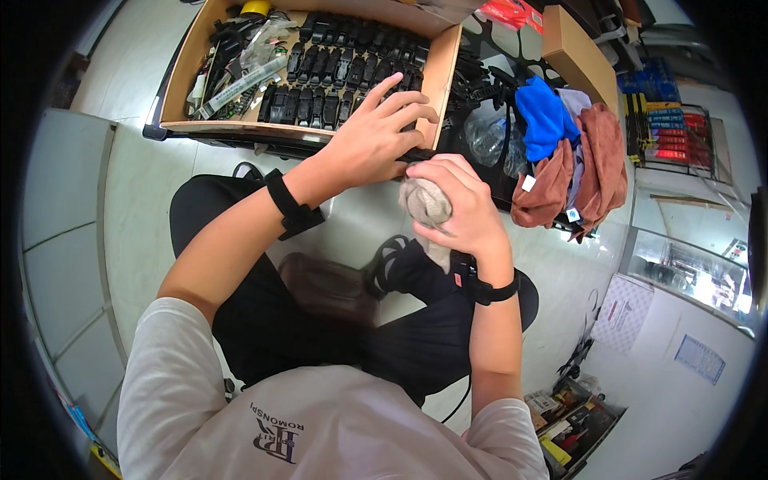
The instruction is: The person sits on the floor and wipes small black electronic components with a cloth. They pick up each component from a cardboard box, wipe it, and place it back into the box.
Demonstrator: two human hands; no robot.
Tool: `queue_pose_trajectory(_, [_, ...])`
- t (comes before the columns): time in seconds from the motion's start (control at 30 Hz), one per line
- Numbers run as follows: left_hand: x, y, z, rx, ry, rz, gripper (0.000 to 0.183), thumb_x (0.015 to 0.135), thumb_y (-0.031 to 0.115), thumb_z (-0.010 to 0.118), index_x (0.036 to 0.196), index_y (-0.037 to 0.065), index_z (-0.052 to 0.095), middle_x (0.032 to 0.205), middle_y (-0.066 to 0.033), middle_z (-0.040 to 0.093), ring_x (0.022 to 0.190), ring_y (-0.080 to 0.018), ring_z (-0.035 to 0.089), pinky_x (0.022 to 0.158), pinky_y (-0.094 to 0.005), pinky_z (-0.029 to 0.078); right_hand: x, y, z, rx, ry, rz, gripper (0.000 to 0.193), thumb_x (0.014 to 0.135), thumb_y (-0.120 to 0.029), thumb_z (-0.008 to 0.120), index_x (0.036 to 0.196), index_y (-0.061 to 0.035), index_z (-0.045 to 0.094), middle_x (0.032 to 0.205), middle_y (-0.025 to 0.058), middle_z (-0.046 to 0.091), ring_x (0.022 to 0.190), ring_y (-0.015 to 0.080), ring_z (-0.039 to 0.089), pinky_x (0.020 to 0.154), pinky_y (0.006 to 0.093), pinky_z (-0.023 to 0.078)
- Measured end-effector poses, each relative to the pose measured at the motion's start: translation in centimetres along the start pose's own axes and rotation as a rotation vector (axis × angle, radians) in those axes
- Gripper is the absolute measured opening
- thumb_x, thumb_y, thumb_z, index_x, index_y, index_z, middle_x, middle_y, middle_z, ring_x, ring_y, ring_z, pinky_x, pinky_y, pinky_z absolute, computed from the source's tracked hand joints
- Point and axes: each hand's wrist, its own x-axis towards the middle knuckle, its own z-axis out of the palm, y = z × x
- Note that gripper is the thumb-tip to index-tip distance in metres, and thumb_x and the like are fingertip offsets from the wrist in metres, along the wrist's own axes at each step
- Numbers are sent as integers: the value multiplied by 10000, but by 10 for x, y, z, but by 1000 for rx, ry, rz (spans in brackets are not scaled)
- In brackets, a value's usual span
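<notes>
My right hand (466,206) is closed round a crumpled grey-beige cloth (426,202), whose lower end hangs down. Just beyond it, my left hand (376,134) has its outer fingers spread over the near right corner of a wooden tray. Its thumb and index finger close on a small black piece (416,154), partly hidden between the two hands and too covered to name. Inside the wooden tray (442,80), several small black devices (320,106) stand in rows. Left of these rows lie a long clear packet (244,86) and a jumble of small parts.
Right of the tray are a blue cloth (546,118), brown cloths (602,164) and clear plastic bags (488,140). A cardboard box (578,56) stands behind them. White cabinets (68,216) line the left side. A crate of odds and ends (588,432) sits at lower right.
</notes>
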Motion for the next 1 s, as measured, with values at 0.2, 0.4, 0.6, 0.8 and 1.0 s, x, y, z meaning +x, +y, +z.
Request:
queue_pose_trajectory(0.2, [2,0,-1,-72,24,28,272,701,184,942,886,129,751,1322,16,687,1446,-272,566,1364,-592,291,-5,6,-9,-182,149,115,664,640,-97,915,1273,-77,717,1214,130,761,1161,379,701,1014,456,583])
queue_pose_trajectory(0.4, [-2,1,-2,-47,7,-29,254,705,199,934,857,117,748,1312,19,691,1470,-292,543,1346,-604,313,-14,27,-35,-174,210,103,593,670,-104,893,1240,-86,732,1187,129,774,1132,364,733,997,435,599])
queue_pose_trajectory(0.6, [1,3,6,9,-2,68,195,760,144,825,952,120,809,1268,7,701,1466,-270,540,1352,-594,289,5,-10,6,-84,103,-58,727,549,-27,978,1230,-93,732,1184,109,735,1164,389,677,1029,464,581])
queue_pose_trajectory(0.8, [-1,-4,-6,-77,2,-20,256,726,180,920,955,124,820,1347,14,684,1465,-291,540,1351,-597,301,-3,20,-18,-222,183,87,602,688,-99,914,1254,-77,709,1217,126,762,1156,375,706,996,443,592])
queue_pose_trajectory(1.0, [0,-7,-13,-148,47,-86,308,724,183,959,1003,130,838,1367,-10,700,1446,-314,565,1333,-609,322,-15,25,-20,-197,311,59,595,700,-98,906,1264,-79,718,1211,139,773,1121,354,738,1003,429,588])
